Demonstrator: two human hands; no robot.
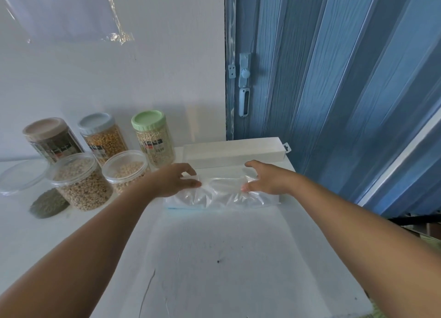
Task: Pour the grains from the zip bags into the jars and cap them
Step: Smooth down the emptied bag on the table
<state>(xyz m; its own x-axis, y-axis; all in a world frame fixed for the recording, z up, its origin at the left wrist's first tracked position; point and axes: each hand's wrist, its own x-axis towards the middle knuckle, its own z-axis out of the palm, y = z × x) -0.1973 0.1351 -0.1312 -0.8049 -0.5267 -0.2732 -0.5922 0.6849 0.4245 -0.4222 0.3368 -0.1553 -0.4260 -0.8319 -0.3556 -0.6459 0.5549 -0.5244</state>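
An empty clear zip bag [220,194] with a blue strip along its near edge lies flat on the white table [214,258]. My left hand [173,181] pinches its left end and my right hand [267,180] pinches its right end. To the left stand two open clear jars of pale grains [82,186] [127,172]. Behind them are three capped jars: brown lid [51,139], grey-blue lid [102,135], green lid [152,138]. A clear lid [20,176] lies at far left.
A small bag of dark green grains [49,205] lies in front of the left open jar. A long white box [235,151] sits at the table's back edge. A blue folding door [334,90] stands to the right, the wall behind.
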